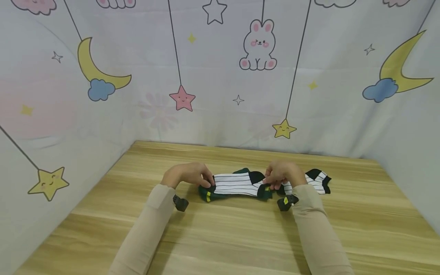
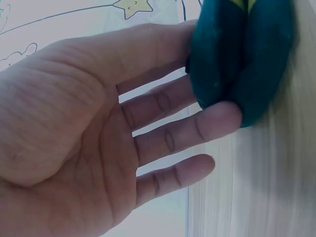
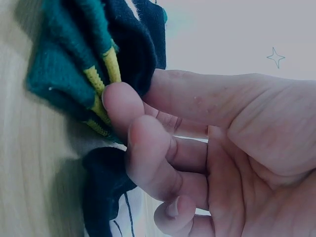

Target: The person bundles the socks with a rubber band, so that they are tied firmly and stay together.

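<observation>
"What might go wrong from here?"

"Skewing, I'd say. The white cotton-looking sock with thin black stripes and black ends (image 1: 235,184) lies over the dark green knit socks with yellow bands (image 2: 264,64), in the middle of the pale wood-grain bench (image 1: 223,236). An uneven pull at its ends could twist or ruck it."

"How is it held?"

"By both ends. The bare left grip (image 1: 194,175) pinches the black toe between thumb and forefinger, though those fingertips are hidden in the left wrist view. The bare right grip (image 1: 283,173) pinches the black cuff."

"Any other risk?"

"The green layers sit right against the fingers at both ends, so a careless lift might drag them along. The second black-and-white striped sock (image 1: 317,182) lies partly behind the right hand; a sideways sweep could knock it."

"And which way does the held one point?"

"Toe to the person's left, cuff to the right, black heel patch on the far side. Its long axis runs side to side across the bench, roughly in line with the green socks underneath."
</observation>
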The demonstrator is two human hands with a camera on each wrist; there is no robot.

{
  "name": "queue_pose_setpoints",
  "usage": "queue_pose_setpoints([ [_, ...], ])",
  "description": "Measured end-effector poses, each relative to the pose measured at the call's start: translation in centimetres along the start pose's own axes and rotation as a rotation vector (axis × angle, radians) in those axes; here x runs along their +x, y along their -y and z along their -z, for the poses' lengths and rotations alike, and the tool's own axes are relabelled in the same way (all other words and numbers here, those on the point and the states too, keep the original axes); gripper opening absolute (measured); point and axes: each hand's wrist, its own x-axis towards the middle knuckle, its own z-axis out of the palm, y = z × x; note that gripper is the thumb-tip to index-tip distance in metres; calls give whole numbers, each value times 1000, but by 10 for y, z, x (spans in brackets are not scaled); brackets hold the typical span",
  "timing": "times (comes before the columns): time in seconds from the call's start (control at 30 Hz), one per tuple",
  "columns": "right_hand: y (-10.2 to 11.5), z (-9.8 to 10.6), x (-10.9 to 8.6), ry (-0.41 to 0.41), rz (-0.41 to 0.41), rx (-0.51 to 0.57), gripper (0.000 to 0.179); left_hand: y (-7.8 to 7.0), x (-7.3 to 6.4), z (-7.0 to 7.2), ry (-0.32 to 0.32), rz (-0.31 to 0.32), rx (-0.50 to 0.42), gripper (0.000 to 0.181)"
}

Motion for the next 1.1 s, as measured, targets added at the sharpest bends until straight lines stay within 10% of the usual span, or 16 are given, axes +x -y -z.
queue_pose_setpoints([
  [1.1,-12,9,-8,0,116,35,13,3,-2,0,-59,18,80,25],
])
